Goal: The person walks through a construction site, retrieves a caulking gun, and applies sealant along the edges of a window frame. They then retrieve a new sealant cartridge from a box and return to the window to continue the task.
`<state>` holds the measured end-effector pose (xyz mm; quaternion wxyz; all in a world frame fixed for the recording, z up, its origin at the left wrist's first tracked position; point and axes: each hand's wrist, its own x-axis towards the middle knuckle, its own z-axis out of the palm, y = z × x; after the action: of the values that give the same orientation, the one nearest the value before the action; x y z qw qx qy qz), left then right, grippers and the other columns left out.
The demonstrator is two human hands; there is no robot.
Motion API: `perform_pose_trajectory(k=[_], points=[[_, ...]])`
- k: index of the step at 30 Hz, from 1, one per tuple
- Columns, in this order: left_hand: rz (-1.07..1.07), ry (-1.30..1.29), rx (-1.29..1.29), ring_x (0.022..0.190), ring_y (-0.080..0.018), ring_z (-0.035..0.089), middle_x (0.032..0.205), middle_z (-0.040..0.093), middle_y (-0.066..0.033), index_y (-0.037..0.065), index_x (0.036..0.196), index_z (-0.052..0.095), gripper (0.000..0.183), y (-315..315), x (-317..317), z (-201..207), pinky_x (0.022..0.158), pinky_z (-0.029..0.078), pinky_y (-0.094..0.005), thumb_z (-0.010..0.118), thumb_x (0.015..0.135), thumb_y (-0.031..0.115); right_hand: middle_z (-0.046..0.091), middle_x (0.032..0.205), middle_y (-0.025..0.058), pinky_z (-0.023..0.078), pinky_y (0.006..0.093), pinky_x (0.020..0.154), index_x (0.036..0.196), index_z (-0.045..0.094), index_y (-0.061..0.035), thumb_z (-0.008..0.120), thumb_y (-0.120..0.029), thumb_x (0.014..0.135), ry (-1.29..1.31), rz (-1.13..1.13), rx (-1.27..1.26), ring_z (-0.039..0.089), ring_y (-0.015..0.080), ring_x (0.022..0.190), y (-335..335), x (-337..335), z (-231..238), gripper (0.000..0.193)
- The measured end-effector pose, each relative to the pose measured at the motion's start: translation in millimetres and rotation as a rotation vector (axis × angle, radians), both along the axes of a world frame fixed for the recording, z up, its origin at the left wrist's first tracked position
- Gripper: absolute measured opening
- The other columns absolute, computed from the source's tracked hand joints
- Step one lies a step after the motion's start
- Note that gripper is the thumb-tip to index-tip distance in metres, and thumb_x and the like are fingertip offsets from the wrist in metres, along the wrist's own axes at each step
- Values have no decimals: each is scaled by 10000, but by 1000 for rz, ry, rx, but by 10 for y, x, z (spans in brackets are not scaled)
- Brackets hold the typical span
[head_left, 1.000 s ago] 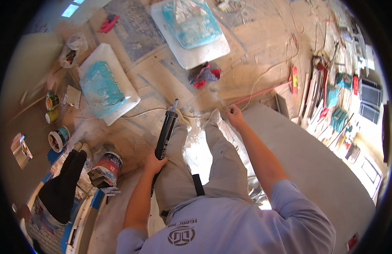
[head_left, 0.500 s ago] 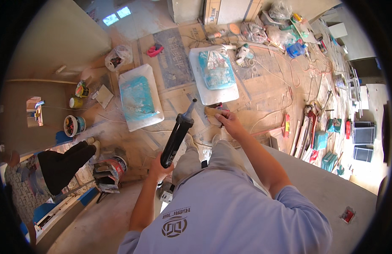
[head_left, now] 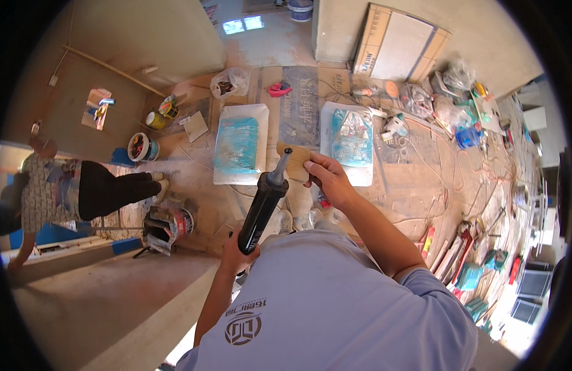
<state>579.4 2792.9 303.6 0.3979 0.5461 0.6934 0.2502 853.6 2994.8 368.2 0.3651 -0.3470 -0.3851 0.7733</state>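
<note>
My left hand is wrapped round the rear end of a black caulking gun, whose body slants up and away from me. A grey nozzle with a dark tip caps its far end. Between the thumb and fingers of my right hand is a flat piece of tan cardboard. The nozzle tip lies over the cardboard's left part in this view; whether the two touch I cannot tell. My left fingers are partly hidden behind the gun.
Two blue bags on white sheets, one left and one right, lie on the covered floor. A person stands at the left near a bucket. Cables, a power tool and a blue water bottle lie at the right.
The cardboard has risen with my right hand to the nozzle tip, from lower right of it. My view has shifted, and the person at the left now shows more fully.
</note>
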Motion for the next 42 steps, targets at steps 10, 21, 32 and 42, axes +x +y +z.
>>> perform_pose_trajectory(k=[10,21,32,42], points=[[188,74,2,831,-328,709,915,702,-180,57,1179,569,550,-341,498,-59,753,552,-419,838,749,272,625,887,66,475,364,865,1004,635,-30,571,-195,990,506,199,-305,584,192,832,158,74,-10,177],[509,475,145,785,-420,711,882,705,-202,101,1253,529,661,-1050,756,-25,717,582,-488,840,712,319,607,923,-56,417,232,775,1172,655,-45,723,-190,954,237,618,85,496,51,811,-9,-482,294,270],[847,788,471,863,-380,649,1002,624,-178,35,1235,517,677,-1908,354,-139,713,556,-468,835,652,167,531,777,-60,362,227,620,1045,661,12,660,-127,995,178,492,612,426,35,686,-1283,-1808,635,147],[810,-66,325,945,-377,686,1038,682,-193,47,1185,584,588,-2996,-132,353,802,557,-428,835,673,193,676,1035,80,480,287,892,1119,630,49,676,-109,970,377,1024,667,614,124,953,-2218,-2752,1044,222]])
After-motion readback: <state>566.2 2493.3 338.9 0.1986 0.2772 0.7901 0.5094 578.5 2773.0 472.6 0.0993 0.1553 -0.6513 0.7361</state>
